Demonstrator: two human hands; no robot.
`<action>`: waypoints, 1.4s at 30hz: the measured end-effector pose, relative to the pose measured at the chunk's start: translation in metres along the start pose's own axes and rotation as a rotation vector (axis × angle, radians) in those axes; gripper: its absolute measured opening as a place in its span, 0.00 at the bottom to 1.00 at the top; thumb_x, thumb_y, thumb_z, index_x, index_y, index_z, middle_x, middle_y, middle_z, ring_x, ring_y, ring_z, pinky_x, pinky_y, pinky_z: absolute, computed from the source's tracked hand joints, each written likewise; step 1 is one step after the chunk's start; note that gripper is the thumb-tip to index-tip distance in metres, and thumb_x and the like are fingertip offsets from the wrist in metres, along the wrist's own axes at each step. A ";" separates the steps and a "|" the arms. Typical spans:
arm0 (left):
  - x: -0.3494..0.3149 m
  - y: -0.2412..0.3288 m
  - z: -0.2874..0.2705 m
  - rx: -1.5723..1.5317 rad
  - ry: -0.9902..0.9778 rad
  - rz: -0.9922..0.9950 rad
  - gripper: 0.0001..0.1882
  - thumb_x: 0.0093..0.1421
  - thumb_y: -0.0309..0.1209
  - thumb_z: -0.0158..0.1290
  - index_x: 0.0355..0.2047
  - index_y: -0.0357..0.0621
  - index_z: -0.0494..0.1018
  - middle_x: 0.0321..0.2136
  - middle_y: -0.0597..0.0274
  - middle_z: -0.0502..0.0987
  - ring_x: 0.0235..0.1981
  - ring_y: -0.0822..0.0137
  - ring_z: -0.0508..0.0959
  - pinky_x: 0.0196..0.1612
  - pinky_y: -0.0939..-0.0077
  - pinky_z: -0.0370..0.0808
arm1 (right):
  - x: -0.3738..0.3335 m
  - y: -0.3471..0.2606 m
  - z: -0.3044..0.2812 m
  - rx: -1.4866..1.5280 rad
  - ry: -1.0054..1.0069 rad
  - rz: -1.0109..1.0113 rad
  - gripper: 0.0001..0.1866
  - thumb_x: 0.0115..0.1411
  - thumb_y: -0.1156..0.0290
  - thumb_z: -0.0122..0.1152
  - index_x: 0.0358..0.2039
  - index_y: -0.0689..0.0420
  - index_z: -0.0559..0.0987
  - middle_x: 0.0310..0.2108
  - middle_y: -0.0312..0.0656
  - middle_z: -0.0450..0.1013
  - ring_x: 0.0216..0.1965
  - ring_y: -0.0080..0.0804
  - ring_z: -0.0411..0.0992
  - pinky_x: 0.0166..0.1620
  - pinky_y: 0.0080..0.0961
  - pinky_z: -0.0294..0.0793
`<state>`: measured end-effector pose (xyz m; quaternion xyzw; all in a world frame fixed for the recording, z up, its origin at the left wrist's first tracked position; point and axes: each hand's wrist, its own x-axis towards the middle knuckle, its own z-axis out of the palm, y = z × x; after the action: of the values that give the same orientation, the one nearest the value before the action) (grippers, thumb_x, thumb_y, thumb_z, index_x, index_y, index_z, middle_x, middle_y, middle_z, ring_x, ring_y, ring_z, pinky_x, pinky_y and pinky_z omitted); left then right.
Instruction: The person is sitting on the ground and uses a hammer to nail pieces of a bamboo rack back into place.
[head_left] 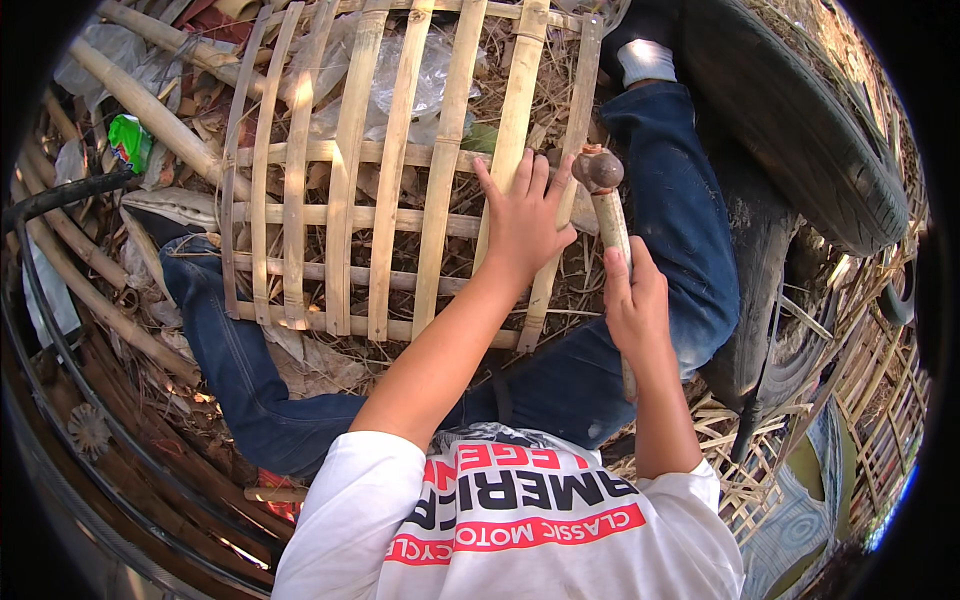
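A bamboo lattice panel (395,215) of upright slats crossed by thinner strips lies between my bent legs. My left hand (527,215) rests on its right part, fingers spread across the slats near a crossing strip. In my right hand (637,300) is a hammer (612,215), gripped by its pale wooden handle with the thumb along it. The rounded, rusty head points away from me, just right of the panel's right-hand slat and beside my left fingertips. The handle's lower end shows below my right hand.
Black tyres (800,120) stand at the right, against my right leg. Bamboo poles (165,115) and a black metal frame (50,200) lie at the left. Clear plastic (425,85) and a green wrapper (130,142) litter the ground. More woven bamboo (870,400) is at the far right.
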<state>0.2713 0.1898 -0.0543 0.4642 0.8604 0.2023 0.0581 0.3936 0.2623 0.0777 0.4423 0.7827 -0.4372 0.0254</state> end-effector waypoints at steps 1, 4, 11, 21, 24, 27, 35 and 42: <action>0.001 0.002 -0.001 -0.011 0.024 0.015 0.38 0.47 0.54 0.61 0.54 0.44 0.73 0.59 0.54 0.66 0.68 0.56 0.58 0.60 0.14 0.40 | -0.006 -0.003 -0.001 0.045 0.007 0.008 0.19 0.71 0.59 0.50 0.36 0.66 0.70 0.20 0.57 0.69 0.23 0.57 0.69 0.29 0.40 0.68; 0.005 0.003 0.005 -0.005 0.027 0.022 0.38 0.48 0.54 0.60 0.55 0.44 0.72 0.59 0.54 0.66 0.68 0.56 0.58 0.60 0.14 0.40 | 0.013 0.020 0.008 -0.047 0.036 -0.084 0.18 0.71 0.59 0.49 0.35 0.64 0.70 0.18 0.53 0.69 0.19 0.47 0.69 0.27 0.37 0.67; 0.001 0.001 0.006 -0.003 -0.002 0.011 0.36 0.49 0.55 0.59 0.54 0.48 0.73 0.60 0.56 0.66 0.67 0.58 0.58 0.60 0.13 0.40 | -0.004 -0.001 -0.002 0.048 0.007 -0.046 0.17 0.71 0.60 0.48 0.32 0.62 0.69 0.17 0.47 0.68 0.19 0.34 0.68 0.26 0.33 0.65; 0.001 0.005 0.006 0.046 -0.044 -0.028 0.41 0.48 0.58 0.60 0.60 0.52 0.69 0.60 0.59 0.66 0.67 0.61 0.58 0.60 0.13 0.39 | 0.010 0.032 0.011 -0.073 0.023 -0.051 0.20 0.72 0.57 0.46 0.34 0.63 0.71 0.17 0.43 0.65 0.19 0.28 0.65 0.25 0.32 0.65; 0.002 0.003 0.006 0.082 -0.045 -0.027 0.46 0.48 0.59 0.60 0.65 0.54 0.64 0.60 0.60 0.66 0.67 0.61 0.59 0.59 0.12 0.40 | 0.016 0.030 0.012 -0.063 0.012 -0.010 0.21 0.73 0.56 0.46 0.33 0.63 0.70 0.17 0.42 0.65 0.19 0.28 0.65 0.25 0.31 0.65; 0.000 0.002 0.010 0.054 -0.032 -0.028 0.48 0.47 0.58 0.60 0.67 0.56 0.60 0.60 0.60 0.66 0.67 0.61 0.59 0.59 0.12 0.40 | 0.003 0.014 0.001 0.066 0.026 -0.013 0.20 0.73 0.56 0.46 0.32 0.62 0.70 0.17 0.35 0.65 0.18 0.20 0.61 0.23 0.25 0.62; -0.001 0.002 0.008 0.103 -0.099 -0.036 0.44 0.49 0.60 0.59 0.63 0.55 0.66 0.62 0.58 0.65 0.69 0.62 0.56 0.61 0.14 0.39 | 0.012 0.021 0.013 0.023 -0.008 0.081 0.21 0.72 0.55 0.47 0.32 0.62 0.71 0.17 0.39 0.65 0.19 0.25 0.62 0.24 0.28 0.63; 0.007 -0.025 -0.006 -0.020 -0.071 0.095 0.62 0.44 0.69 0.58 0.70 0.43 0.53 0.69 0.53 0.56 0.72 0.60 0.50 0.66 0.25 0.36 | 0.006 0.013 0.004 0.039 0.050 -0.032 0.21 0.72 0.56 0.46 0.33 0.62 0.71 0.18 0.41 0.64 0.20 0.26 0.63 0.26 0.30 0.64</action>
<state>0.2466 0.1813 -0.0584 0.5106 0.8328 0.1970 0.0835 0.3979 0.2664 0.0641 0.4411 0.7812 -0.4415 -0.0100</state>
